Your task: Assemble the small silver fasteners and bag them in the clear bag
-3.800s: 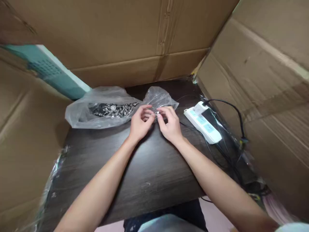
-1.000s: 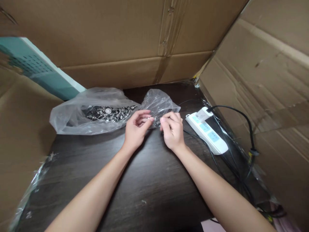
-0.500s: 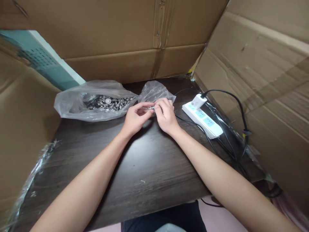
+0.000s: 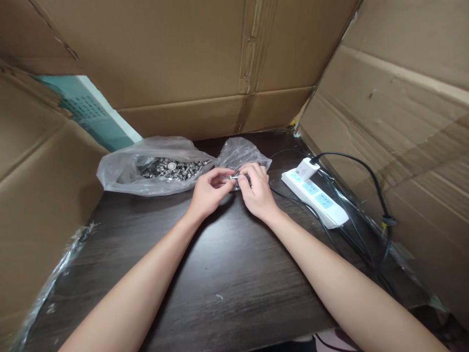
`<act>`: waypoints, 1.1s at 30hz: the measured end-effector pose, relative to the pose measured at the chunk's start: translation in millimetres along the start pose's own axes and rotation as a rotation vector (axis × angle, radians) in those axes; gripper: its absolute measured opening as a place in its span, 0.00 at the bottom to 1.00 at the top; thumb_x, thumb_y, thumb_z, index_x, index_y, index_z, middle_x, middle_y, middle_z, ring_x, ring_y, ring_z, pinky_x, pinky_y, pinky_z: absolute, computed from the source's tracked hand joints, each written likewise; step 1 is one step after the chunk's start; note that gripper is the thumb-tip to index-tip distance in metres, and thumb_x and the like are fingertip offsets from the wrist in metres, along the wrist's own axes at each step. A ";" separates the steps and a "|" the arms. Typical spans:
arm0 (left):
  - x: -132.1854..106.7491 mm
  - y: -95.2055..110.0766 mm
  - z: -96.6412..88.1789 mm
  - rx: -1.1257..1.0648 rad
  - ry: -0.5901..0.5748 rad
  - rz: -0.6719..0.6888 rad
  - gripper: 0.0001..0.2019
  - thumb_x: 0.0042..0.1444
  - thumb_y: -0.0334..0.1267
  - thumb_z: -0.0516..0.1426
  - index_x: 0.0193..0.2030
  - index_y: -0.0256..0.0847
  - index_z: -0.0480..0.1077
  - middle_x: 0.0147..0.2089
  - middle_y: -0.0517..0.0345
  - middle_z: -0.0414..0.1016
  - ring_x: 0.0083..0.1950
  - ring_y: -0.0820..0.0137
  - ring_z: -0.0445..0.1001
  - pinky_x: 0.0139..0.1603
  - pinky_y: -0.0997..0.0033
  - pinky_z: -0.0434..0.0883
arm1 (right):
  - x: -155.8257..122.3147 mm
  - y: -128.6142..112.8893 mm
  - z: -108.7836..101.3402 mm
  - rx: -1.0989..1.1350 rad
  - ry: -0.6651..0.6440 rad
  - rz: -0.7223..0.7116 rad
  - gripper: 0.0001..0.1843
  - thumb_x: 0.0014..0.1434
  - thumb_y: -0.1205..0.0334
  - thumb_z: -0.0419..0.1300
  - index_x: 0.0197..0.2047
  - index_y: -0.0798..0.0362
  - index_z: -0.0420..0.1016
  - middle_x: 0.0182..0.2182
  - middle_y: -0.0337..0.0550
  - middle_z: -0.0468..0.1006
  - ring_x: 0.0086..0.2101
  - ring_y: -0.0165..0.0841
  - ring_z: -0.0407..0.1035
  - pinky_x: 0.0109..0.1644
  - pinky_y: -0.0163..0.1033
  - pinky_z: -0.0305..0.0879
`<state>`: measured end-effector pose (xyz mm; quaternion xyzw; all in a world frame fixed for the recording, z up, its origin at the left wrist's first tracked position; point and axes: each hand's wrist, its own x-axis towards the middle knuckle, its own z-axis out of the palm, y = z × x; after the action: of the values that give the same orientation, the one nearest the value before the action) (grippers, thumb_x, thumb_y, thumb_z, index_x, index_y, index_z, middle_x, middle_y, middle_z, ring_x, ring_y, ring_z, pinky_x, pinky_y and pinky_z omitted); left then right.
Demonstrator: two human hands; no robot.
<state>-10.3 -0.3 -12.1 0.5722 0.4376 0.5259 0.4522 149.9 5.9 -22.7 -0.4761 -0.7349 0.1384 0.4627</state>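
Both hands, left hand (image 4: 208, 191) and right hand (image 4: 257, 190), pinched on small metal piece (image 4: 234, 177) between fingertips (beside bag).

No legible text anywhere; label on power strip (image 4: 315, 197) too blurred to read.

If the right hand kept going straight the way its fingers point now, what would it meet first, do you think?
Probably the small clear bag just beyond the right hand, then the cardboard wall; depth is hard to judge.

Soft, even overhead light, faint shadows beneath the forearms, wide-angle bending at edges.
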 end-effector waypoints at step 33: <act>-2.2 4.0 7.4 0.049 0.123 0.019 0.11 0.51 0.39 0.66 0.39 0.35 0.79 0.33 0.56 0.80 0.33 0.72 0.78 0.38 0.73 0.76 | 2.7 -11.2 -10.6 0.130 -0.003 0.089 0.23 0.71 0.55 0.50 0.25 0.50 0.71 0.35 0.45 0.78 0.42 0.41 0.69 0.51 0.50 0.61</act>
<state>-3.0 -3.7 -8.9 0.5540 0.4719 0.5533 0.4053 151.8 -0.1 -8.4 -0.4769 -0.7032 0.2073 0.4849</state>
